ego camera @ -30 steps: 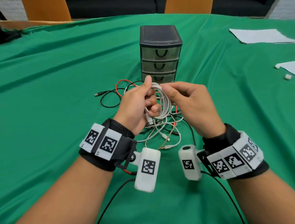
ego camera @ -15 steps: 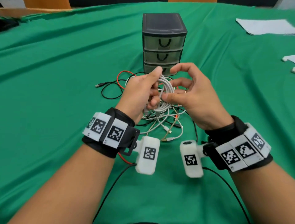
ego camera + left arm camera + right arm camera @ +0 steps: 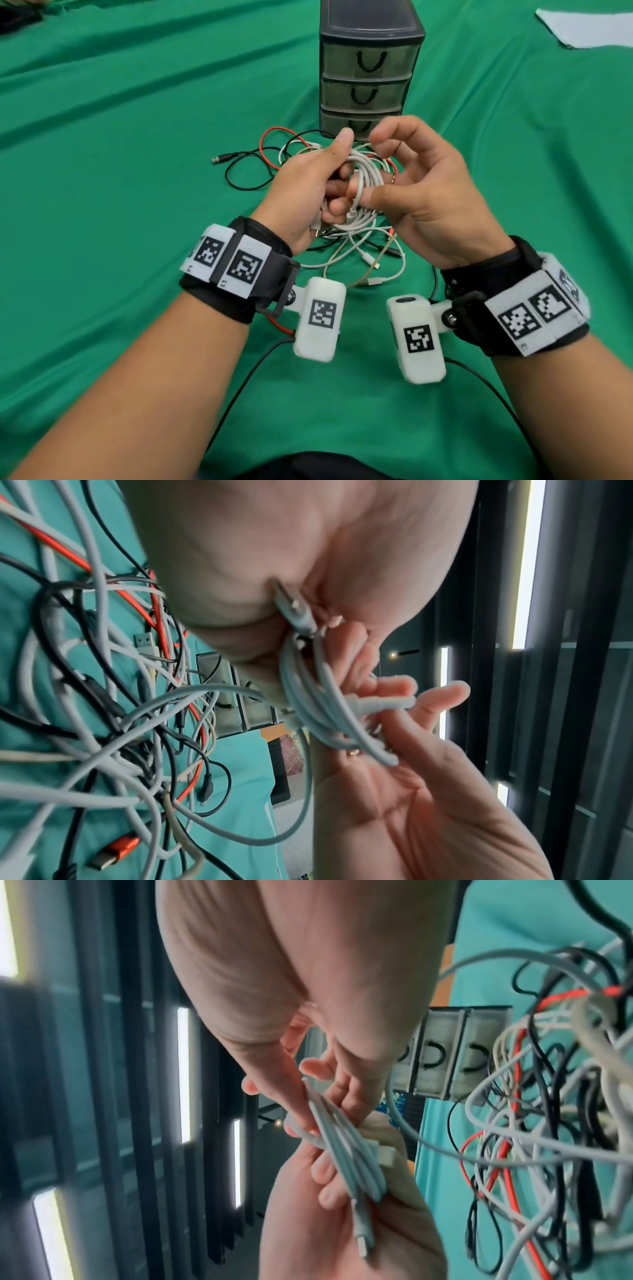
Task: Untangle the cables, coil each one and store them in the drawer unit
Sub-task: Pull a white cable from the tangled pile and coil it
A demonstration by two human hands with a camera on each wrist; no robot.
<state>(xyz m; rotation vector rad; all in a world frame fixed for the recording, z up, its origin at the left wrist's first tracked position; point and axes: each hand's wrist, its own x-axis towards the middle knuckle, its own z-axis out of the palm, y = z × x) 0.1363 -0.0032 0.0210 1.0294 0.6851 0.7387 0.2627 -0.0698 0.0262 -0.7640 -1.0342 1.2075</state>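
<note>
A coil of white cable (image 3: pixel 363 171) is held above the table in front of the dark three-drawer unit (image 3: pixel 370 65), whose drawers are all closed. My left hand (image 3: pixel 337 178) grips the coil's left side, thumb up along it. My right hand (image 3: pixel 383 171) pinches the coil from the right, thumb pressed on the loops, other fingers curled above. In the left wrist view a plug end (image 3: pixel 387 702) of the coil (image 3: pixel 318 704) lies between the right hand's fingers. Below lies a tangle of white, black and red cables (image 3: pixel 359 250).
The green cloth (image 3: pixel 137 137) covers the whole table. A black USB cable (image 3: pixel 239 164) loops out left of the tangle. White paper (image 3: pixel 589 31) lies at the far right. Black leads from the wrist cameras trail toward me.
My right hand let go of the coil's top, spread its fingers and brought its thumb lower onto the loops. The left hand kept its grip. The view tilted down.
</note>
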